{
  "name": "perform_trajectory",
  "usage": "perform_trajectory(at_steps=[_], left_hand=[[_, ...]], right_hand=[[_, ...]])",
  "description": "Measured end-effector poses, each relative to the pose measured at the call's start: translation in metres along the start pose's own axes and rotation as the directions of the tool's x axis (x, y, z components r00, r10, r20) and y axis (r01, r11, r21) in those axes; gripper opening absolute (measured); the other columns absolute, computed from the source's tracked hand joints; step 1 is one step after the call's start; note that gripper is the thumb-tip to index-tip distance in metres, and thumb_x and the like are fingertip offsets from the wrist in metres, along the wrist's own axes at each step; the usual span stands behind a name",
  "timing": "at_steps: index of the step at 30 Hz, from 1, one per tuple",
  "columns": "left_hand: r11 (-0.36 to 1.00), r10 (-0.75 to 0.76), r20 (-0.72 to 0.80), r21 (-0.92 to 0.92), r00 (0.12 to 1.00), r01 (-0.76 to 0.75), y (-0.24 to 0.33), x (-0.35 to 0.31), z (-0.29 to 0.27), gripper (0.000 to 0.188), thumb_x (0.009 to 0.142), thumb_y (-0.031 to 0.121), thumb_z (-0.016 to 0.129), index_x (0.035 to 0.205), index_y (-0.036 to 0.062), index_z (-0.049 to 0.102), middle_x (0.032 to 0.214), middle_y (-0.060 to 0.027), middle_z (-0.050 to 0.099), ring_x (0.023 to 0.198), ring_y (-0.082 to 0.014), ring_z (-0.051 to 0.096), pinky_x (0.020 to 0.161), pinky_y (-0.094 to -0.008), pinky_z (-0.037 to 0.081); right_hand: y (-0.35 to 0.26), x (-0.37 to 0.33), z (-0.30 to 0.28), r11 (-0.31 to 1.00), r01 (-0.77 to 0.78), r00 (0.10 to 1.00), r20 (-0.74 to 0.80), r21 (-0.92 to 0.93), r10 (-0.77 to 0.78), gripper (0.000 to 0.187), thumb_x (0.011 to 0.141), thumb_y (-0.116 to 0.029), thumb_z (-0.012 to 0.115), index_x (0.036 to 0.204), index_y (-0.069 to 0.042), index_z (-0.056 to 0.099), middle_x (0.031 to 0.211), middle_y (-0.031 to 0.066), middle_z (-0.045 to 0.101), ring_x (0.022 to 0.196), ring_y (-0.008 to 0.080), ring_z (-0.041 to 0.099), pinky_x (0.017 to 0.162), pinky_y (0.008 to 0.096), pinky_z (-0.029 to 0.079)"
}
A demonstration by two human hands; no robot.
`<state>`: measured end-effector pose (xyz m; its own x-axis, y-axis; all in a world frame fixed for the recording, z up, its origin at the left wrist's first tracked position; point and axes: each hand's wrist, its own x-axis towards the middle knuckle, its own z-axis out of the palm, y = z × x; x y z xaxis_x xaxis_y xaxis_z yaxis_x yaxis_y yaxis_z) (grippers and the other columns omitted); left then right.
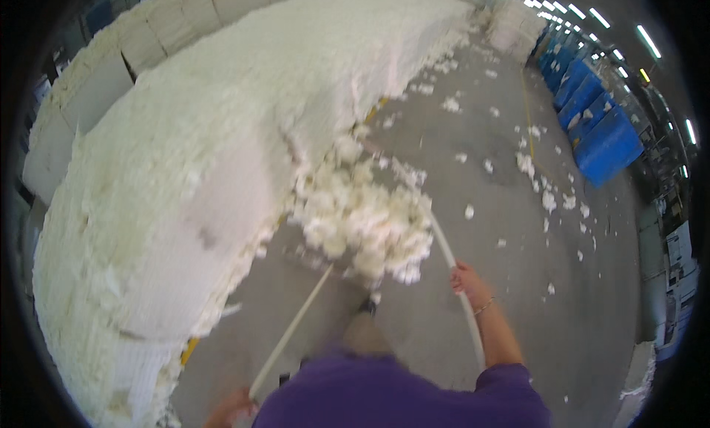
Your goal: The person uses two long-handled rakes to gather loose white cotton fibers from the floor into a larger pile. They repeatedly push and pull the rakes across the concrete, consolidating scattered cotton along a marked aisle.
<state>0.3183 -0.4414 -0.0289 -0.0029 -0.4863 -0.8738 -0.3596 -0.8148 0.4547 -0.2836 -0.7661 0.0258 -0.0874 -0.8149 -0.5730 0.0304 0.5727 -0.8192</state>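
My right hand (467,277) is closed around a long pale pole (444,243). This pole's far end reaches the right side of a loose heap of white cotton-like tufts (362,214) on the floor. Low at the left, my left hand (235,404) grips a second pale pole (292,330), its far end down by the heap's near left edge. Whatever sits at the poles' far ends is blurred or hidden by the fluff. The heap lies in front of my feet, against the foot of a big white fibre bank.
The tall bank of white fibre (222,132) runs along the left, with bales (144,43) behind it. Blue bins (606,143) line the right side. Scattered tufts (525,164) lie on the grey floor (510,228). A wrapped bale (514,30) stands at the far end.
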Motion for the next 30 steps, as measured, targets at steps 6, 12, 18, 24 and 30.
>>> perform_trajectory(at_steps=[6, 12, 18, 24, 30], left_hand=[[0.996, 0.026, -0.126, 0.087, 0.992, -0.016, -0.009, 0.081, 0.079, 0.065, 0.065, 0.018, 0.064, 0.124, -0.0013, 0.046, 0.108, -0.0217, 0.058, 0.107, -0.0305, 0.053, 0.093, -0.0402, 0.041], [0.901, -0.427, -0.047, 0.069, 0.903, 0.429, -0.001, 0.125, 0.094, 0.051, 0.065, 0.01, 0.062, 0.113, -0.0038, 0.052, 0.084, -0.0206, 0.062, 0.07, -0.0286, 0.063, 0.059, -0.0399, 0.053], [0.934, -0.351, -0.048, -0.085, 0.935, 0.346, 0.076, 0.11, 0.084, 0.044, 0.065, 0.008, 0.065, 0.105, -0.0034, 0.054, 0.069, -0.0124, 0.057, 0.047, -0.0202, 0.052, 0.04, -0.0335, 0.044], [0.886, -0.378, 0.205, -0.202, 0.903, 0.417, 0.187, 0.111, 0.02, 0.034, 0.069, 0.021, 0.074, 0.093, 0.0029, 0.056, 0.071, -0.005, 0.053, 0.057, -0.0165, 0.052, 0.05, -0.0323, 0.045], [0.926, -0.377, 0.081, 0.007, 0.923, 0.378, 0.255, 0.107, -0.012, 0.027, 0.069, 0.016, 0.072, 0.084, 0.003, 0.054, 0.063, -0.003, 0.05, 0.049, -0.0145, 0.048, 0.044, -0.0297, 0.04]], right_hand=[[-0.099, 0.301, -0.009, 0.994, 0.107, 0.983, 0.15, -0.007, -0.104, 0.022, 0.082, -0.011, 0.05, 0.103, -0.004, 0.051, 0.061, 0.0026, 0.051, 0.043, 0.0102, 0.045, 0.036, 0.0249, 0.035], [-0.099, 0.544, 0.093, 0.844, 0.254, 0.957, -0.001, -0.472, -0.289, 0.016, 0.071, -0.006, 0.052, 0.083, 0.005, 0.049, 0.061, 0.0196, 0.056, 0.053, 0.0339, 0.058, 0.044, 0.0375, 0.046], [-0.032, 0.497, 0.121, 0.832, 0.057, 0.994, 0.111, -0.552, 0.005, 0.05, 0.08, -0.008, 0.045, 0.127, 0.001, 0.03, 0.063, 0.0171, 0.055, 0.051, 0.0252, 0.056, 0.044, 0.0371, 0.043], [-0.012, 0.331, 0.038, 0.831, -0.012, 0.979, 0.162, -0.556, 0.123, 0.058, 0.083, -0.01, 0.041, 0.137, -0.004, 0.021, 0.064, 0.0117, 0.052, 0.041, 0.0171, 0.046, 0.04, 0.032, 0.04], [-0.031, 0.19, 0.006, 0.831, -0.26, 0.941, 0.062, -0.491, 0.331, 0.057, 0.086, -0.014, 0.043, 0.14, -0.017, 0.024, 0.064, 0.0031, 0.047, 0.047, 0.0099, 0.043, 0.039, 0.025, 0.038]])
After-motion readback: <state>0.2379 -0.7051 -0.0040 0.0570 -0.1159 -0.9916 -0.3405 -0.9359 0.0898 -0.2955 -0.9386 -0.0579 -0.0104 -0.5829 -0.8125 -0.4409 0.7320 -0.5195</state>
